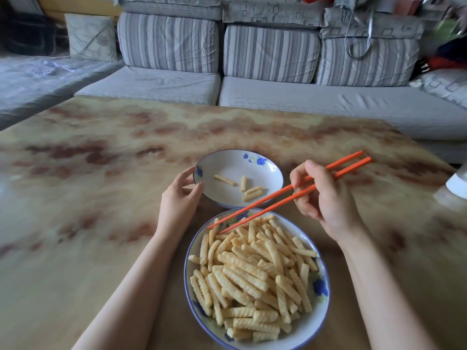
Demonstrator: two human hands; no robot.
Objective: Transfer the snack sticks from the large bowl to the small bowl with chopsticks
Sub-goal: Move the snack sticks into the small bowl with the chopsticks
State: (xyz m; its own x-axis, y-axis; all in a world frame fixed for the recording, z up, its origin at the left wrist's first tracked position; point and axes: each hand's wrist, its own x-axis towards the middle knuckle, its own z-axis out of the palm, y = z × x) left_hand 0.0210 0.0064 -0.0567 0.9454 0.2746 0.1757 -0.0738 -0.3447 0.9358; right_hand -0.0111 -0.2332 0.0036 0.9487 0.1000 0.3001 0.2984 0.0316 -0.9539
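A large white bowl with a blue rim (321,286) sits near the table's front edge, heaped with pale yellow ridged snack sticks (255,274). Just behind it stands the small white bowl with blue flowers (265,170), holding several snack sticks (246,188). My left hand (180,195) holds the small bowl's left rim between thumb and fingers. My right hand (321,195) grips a pair of orange chopsticks (283,195). Their tips hang over the far left of the large bowl, slightly apart, with nothing between them.
The bowls stand on a marbled beige and brown table (101,198). A white object (454,185) sits at the table's right edge. A grey striped sofa (270,72) runs along the far side of the table.
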